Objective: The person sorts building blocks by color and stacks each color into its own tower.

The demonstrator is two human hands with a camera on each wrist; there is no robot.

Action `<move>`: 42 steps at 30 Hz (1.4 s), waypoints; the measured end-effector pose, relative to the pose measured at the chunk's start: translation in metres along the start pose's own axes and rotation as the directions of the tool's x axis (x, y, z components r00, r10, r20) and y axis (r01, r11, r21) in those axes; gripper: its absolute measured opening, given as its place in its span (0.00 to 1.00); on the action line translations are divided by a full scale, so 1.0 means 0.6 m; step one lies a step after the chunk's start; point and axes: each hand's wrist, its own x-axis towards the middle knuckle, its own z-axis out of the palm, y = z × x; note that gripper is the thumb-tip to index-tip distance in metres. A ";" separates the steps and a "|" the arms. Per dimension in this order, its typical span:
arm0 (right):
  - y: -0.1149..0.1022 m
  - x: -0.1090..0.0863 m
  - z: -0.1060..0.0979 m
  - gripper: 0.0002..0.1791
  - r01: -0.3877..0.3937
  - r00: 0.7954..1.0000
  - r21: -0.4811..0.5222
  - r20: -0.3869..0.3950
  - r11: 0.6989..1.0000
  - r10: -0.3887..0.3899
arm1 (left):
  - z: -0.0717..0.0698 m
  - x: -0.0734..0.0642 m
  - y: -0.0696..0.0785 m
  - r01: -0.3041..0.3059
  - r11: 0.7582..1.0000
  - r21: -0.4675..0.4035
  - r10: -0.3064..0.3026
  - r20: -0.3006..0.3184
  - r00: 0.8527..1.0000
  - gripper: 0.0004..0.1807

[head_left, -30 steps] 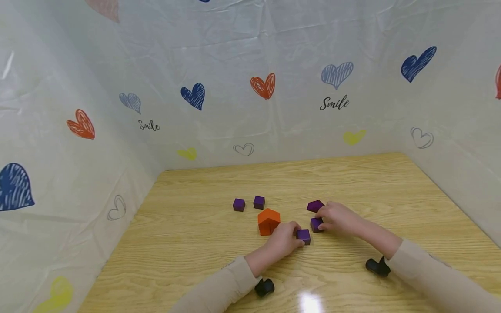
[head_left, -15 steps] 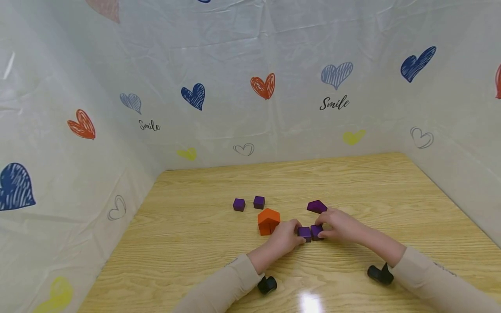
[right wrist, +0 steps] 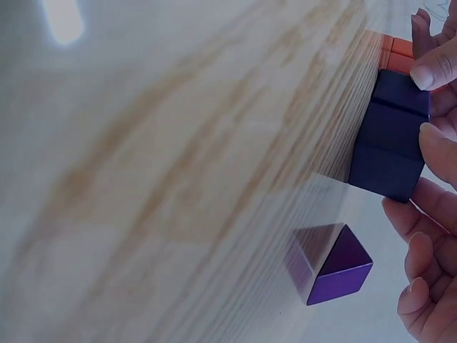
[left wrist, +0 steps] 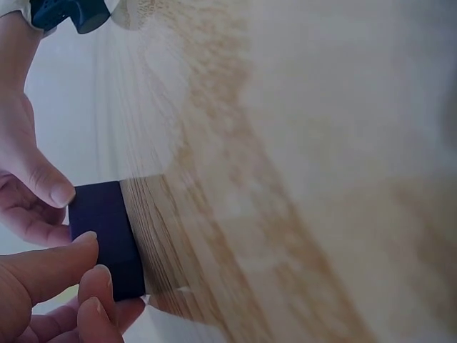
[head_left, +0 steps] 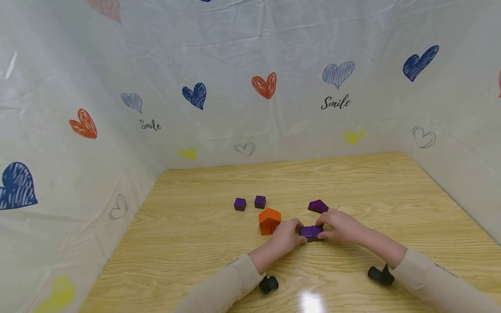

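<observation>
Two purple cubes stand side by side on the table, faces together, in the middle of the head view. My left hand (head_left: 286,235) pinches the left cube (head_left: 305,232) between thumb and fingers. The right cube (head_left: 317,235) is pinched by my right hand (head_left: 341,226). From the right wrist, the pair appears as one dark row (right wrist: 391,136) with fingertips along its edge. Just behind my right hand lies a purple angular block (head_left: 318,206), its triangular side (right wrist: 348,251) showing in the right wrist view.
An orange block with a peaked top (head_left: 269,221) stands just left of my left hand. Farther back are two more purple cubes, one (head_left: 240,204) left of the other (head_left: 260,201). A heart-printed sheet (head_left: 219,130) encloses the wooden table (head_left: 188,243) at back and sides.
My right hand has brought its cube toward me and left, against the other cube. The gap between the two cubes has closed. My left hand has barely moved.
</observation>
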 end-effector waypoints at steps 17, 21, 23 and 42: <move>-0.001 -0.002 0.003 0.11 -0.060 0.998 0.026 0.029 0.998 0.059 | 0.003 0.007 -0.006 0.014 0.999 -0.037 -0.015 -0.016 1.000 0.16; -0.002 -0.002 0.002 0.11 -0.075 0.997 0.041 0.036 0.996 0.073 | 0.004 0.009 -0.006 0.032 0.999 -0.043 -0.033 -0.017 0.999 0.17; -0.002 -0.002 0.001 0.11 -0.088 0.996 0.046 0.039 0.995 0.086 | 0.005 0.010 -0.005 0.040 0.998 -0.045 -0.040 -0.016 0.999 0.17; 0.010 -0.009 0.002 0.25 -0.255 0.963 0.383 0.186 0.888 0.196 | 0.003 0.006 -0.002 0.041 0.998 -0.038 -0.042 -0.009 0.999 0.16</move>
